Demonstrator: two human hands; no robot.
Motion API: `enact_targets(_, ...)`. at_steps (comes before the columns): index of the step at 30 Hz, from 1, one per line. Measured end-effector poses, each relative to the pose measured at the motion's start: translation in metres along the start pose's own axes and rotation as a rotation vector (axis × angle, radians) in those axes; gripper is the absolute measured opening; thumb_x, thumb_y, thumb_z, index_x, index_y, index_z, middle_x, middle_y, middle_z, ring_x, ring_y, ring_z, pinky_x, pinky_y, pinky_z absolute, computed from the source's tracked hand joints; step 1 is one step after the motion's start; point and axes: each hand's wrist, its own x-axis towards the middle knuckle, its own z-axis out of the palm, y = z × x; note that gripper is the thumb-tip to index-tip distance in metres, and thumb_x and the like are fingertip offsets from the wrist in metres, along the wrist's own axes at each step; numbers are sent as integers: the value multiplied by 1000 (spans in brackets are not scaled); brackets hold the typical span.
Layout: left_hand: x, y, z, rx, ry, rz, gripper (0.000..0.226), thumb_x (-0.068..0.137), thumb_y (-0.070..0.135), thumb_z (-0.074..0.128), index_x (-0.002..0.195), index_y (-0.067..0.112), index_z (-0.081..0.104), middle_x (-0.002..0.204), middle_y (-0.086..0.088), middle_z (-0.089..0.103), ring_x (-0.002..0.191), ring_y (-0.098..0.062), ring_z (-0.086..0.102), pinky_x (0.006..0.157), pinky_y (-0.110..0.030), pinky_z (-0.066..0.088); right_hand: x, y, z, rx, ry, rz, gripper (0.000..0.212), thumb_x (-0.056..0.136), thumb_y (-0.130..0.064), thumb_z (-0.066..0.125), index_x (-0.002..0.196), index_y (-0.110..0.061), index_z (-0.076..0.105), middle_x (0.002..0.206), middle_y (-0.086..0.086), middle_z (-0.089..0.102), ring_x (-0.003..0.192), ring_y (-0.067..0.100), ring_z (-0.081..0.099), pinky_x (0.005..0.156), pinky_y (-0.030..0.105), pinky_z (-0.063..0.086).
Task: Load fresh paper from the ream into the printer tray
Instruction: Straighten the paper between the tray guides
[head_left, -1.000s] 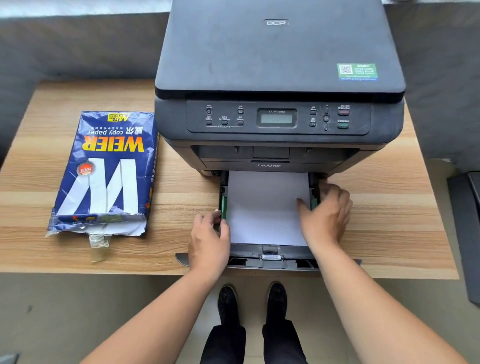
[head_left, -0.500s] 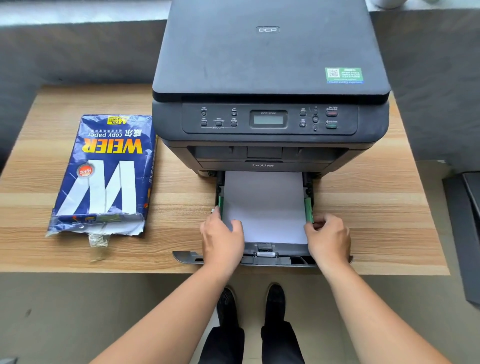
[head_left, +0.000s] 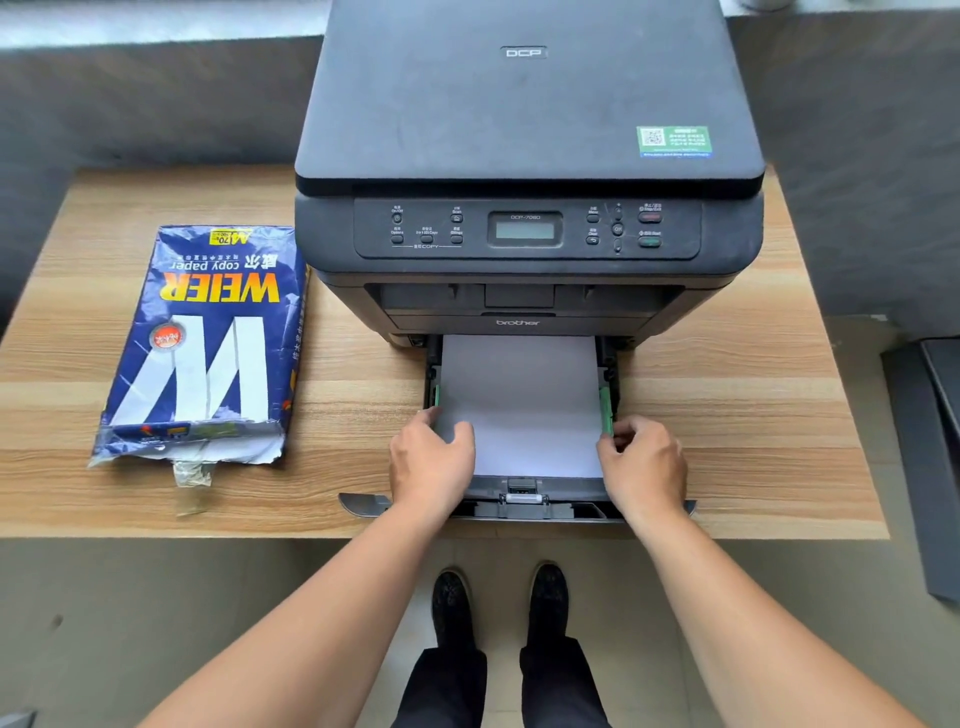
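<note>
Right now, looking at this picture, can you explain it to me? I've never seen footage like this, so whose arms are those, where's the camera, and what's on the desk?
The camera is worn on a person's head and looks down, so the two bare arms are the wearer's own, with their shoes showing below. On the wooden desk stands a dark Brother printer with its paper tray pulled out toward the person. A stack of white paper lies in the tray. The left hand rests on the stack's left edge; the right hand pinches at the green side guide. Left of the printer lies a torn-open blue Weier copy paper ream. Neither hand lifts anything.
</note>
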Motion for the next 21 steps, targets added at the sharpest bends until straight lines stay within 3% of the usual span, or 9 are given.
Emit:
enact_targets(3, -7, -12, -14, 61, -61, 181, 52, 92, 29, 58, 141, 13, 52, 144, -8, 56, 136, -25, 47, 110, -36, 35, -8, -1, -19, 32, -81, -44, 28, 91, -35, 60, 105, -14, 73, 102, 7, 76, 98, 30, 67, 84, 40, 56)
enact_targets(5, -25, -27, -30, 152, 4, 513, 41, 95, 24, 57, 134, 11, 58, 137, -5, 60, 132, -22, 49, 112, -35, 36, -29, 4, -38, 19, 6, -207, 30, 94, -35, 58, 112, -15, 70, 108, 2, 72, 104, 25, 63, 91, 40, 52)
enact_targets(7, -50, -45, -46, 214, 73, 828, 29, 93, 20, 59, 120, 11, 66, 118, -2, 67, 115, -19, 57, 101, -34, 44, -63, 10, -54, 21, 119, -458, 20, 94, -26, 58, 104, -14, 70, 98, 0, 70, 94, 22, 62, 84, 41, 51)
enact_targets(10, -85, -77, -51, 322, -25, 1096, 13, 91, 18, 63, 99, 14, 71, 96, 1, 67, 93, -20, 61, 83, -34, 48, -115, 24, -55, -23, 70, -788, 13, 88, -18, 64, 78, -13, 69, 76, -2, 66, 71, 22, 59, 65, 36, 46)
enact_targets(12, -92, -99, -40, 425, -106, 1149, 11, 89, 21, 64, 96, 16, 71, 93, 3, 67, 88, -21, 62, 77, -36, 50, -131, 34, -42, -100, -26, -883, 13, 86, -20, 65, 74, -15, 68, 73, -3, 63, 66, 22, 58, 60, 33, 45)
enact_targets(14, -87, -110, -26, 567, -144, 1107, 23, 88, 26, 63, 108, 16, 70, 101, 3, 68, 96, -21, 63, 86, -35, 50, -130, 40, -27, -211, -93, -862, 10, 86, -24, 65, 85, -17, 71, 78, -5, 65, 71, 20, 62, 64, 30, 49)
enact_targets(16, -78, -109, -17, 649, -117, 1029, 35, 88, 28, 60, 119, 13, 65, 109, 0, 67, 104, -24, 62, 98, -35, 43, -122, 36, -18, -305, -141, -779, 23, 85, -29, 61, 99, -15, 72, 86, -4, 69, 79, 19, 66, 73, 31, 54)
enact_targets(21, -57, -90, -12, 678, -67, 960, 49, 87, 27, 59, 132, 8, 56, 124, -6, 63, 117, -27, 56, 110, -40, 37, -102, 8, -8, -417, -119, -682, 30, 83, -27, 60, 108, -11, 65, 91, 2, 67, 87, 26, 64, 88, 40, 53)
